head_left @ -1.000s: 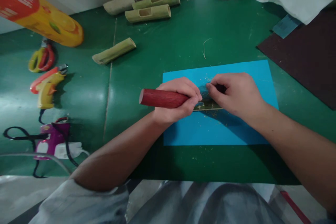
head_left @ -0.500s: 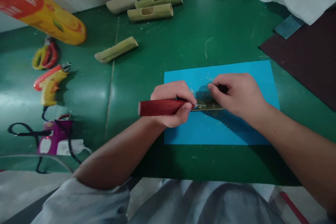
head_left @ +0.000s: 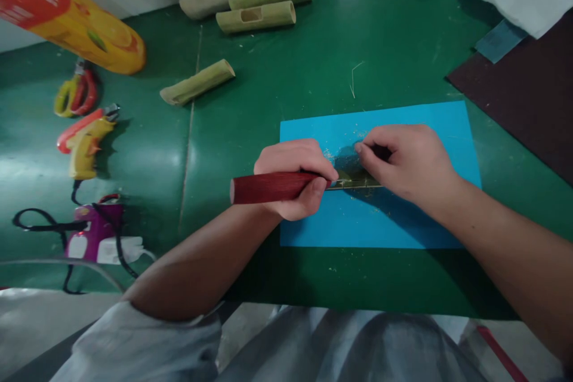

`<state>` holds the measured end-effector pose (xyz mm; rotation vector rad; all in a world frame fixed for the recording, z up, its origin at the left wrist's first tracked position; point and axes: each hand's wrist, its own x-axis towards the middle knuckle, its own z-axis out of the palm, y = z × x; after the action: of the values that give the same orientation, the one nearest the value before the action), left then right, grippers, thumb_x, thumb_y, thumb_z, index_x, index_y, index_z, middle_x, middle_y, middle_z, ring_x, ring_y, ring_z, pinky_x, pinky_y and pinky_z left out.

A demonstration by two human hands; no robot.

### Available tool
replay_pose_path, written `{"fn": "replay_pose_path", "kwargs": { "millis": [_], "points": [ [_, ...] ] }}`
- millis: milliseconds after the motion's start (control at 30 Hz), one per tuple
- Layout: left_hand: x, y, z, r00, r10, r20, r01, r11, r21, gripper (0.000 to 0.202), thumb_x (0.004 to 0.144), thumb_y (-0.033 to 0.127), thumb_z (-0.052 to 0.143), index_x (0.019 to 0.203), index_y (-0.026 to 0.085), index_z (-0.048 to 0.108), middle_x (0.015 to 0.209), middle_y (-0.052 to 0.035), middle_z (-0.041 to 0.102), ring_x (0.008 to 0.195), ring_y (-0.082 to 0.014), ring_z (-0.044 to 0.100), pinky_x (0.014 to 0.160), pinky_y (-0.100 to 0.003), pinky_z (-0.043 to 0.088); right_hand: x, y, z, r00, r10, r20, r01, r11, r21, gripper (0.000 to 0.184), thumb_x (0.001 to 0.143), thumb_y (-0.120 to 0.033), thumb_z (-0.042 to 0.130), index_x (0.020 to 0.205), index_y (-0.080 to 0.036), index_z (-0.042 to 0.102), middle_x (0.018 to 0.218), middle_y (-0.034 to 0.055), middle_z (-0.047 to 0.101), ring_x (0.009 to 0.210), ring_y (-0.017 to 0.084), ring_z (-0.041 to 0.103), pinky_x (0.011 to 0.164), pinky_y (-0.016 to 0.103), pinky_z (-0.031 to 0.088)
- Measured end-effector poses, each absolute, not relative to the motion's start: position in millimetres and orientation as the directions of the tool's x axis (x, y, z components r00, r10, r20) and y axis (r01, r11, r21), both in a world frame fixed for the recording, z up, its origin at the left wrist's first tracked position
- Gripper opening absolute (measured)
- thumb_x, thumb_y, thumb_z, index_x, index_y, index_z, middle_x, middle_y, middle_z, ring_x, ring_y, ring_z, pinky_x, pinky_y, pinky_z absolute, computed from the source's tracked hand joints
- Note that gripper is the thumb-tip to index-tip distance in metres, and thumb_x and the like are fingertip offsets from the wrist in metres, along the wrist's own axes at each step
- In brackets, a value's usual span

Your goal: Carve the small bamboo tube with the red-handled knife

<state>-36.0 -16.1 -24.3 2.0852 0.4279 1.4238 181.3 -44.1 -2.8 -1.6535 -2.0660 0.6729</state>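
Observation:
My left hand [head_left: 290, 179] is closed round a tool with a thick dark red wooden handle [head_left: 268, 188]. Its thin tip points right, at a narrow olive bamboo piece [head_left: 351, 182] that lies across a blue sheet [head_left: 322, 230]. Small cut marks show along that piece, and pale crumbs are scattered around it. My right hand [head_left: 407, 158] is curled over the right end of the bamboo piece, thumb and forefinger pinched together. The hand hides that end, and how the lower fingers grip it does not show.
Several bamboo tubes, some with cut windows [head_left: 257, 19], lie at the back, and a shorter one [head_left: 199, 83] lies nearer. Left are an orange drink bottle [head_left: 98, 36], pliers [head_left: 78, 92], a yellow corded tool [head_left: 85, 149] and a purple power block [head_left: 92, 239]. A dark sheet [head_left: 528, 89] lies right.
The butt of the red handle has swung slightly left and down, with my left hand shifting a little. My right hand stays in nearly the same place.

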Motion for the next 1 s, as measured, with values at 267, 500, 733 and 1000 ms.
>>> {"fn": "replay_pose_path", "kwargs": {
  "millis": [267, 500, 733, 1000],
  "points": [
    [-34, -14, -20, 0.494, 0.464, 0.735, -0.057, -0.827, 0.56, 0.011, 0.091, 0.03, 0.067, 0.083, 0.033, 0.074, 0.053, 0.0042, 0.065, 0.04, -0.0148, 0.055, 0.047, -0.033, 0.047, 180, -42, -3, -0.211, 0.977, 0.0, 0.781, 0.169, -0.601, 0.032, 0.101, -0.036, 0.062, 0.07, -0.026, 0.059, 0.067, 0.0031, 0.065, 0.064, 0.02, 0.054, 0.063, 0.038, 0.029],
    [-31, -16, -25, 0.423, 0.639, 0.642, -0.047, -0.692, 0.72, 0.024, 0.096, 0.037, 0.073, 0.074, 0.026, 0.07, 0.059, 0.0023, 0.066, 0.049, -0.0118, 0.057, 0.048, -0.027, 0.045, 179, -42, -5, -0.197, 0.98, 0.032, 0.805, 0.18, -0.565, 0.032, 0.099, -0.039, 0.06, 0.07, -0.026, 0.06, 0.066, 0.0043, 0.066, 0.065, 0.02, 0.054, 0.062, 0.037, 0.026],
    [-24, -14, -32, 0.282, 0.854, 0.437, -0.106, -0.425, 0.899, 0.044, 0.09, 0.051, 0.082, 0.062, 0.022, 0.065, 0.053, 0.0029, 0.056, 0.047, -0.0102, 0.051, 0.044, -0.025, 0.042, 177, -45, -2, -0.183, 0.983, 0.004, 0.824, 0.156, -0.545, 0.033, 0.099, -0.041, 0.058, 0.069, -0.026, 0.054, 0.067, 0.0057, 0.064, 0.065, 0.021, 0.052, 0.062, 0.038, 0.024],
    [-27, -14, -33, 0.264, 0.893, 0.365, -0.047, -0.366, 0.93, 0.042, 0.092, 0.052, 0.078, 0.064, 0.022, 0.069, 0.056, 0.0018, 0.06, 0.049, -0.0108, 0.051, 0.044, -0.027, 0.042, 176, -47, -1, -0.178, 0.984, -0.016, 0.842, 0.144, -0.521, 0.037, 0.1, -0.042, 0.057, 0.068, -0.026, 0.049, 0.068, 0.007, 0.063, 0.067, 0.023, 0.054, 0.062, 0.039, 0.026]
  ]
}}
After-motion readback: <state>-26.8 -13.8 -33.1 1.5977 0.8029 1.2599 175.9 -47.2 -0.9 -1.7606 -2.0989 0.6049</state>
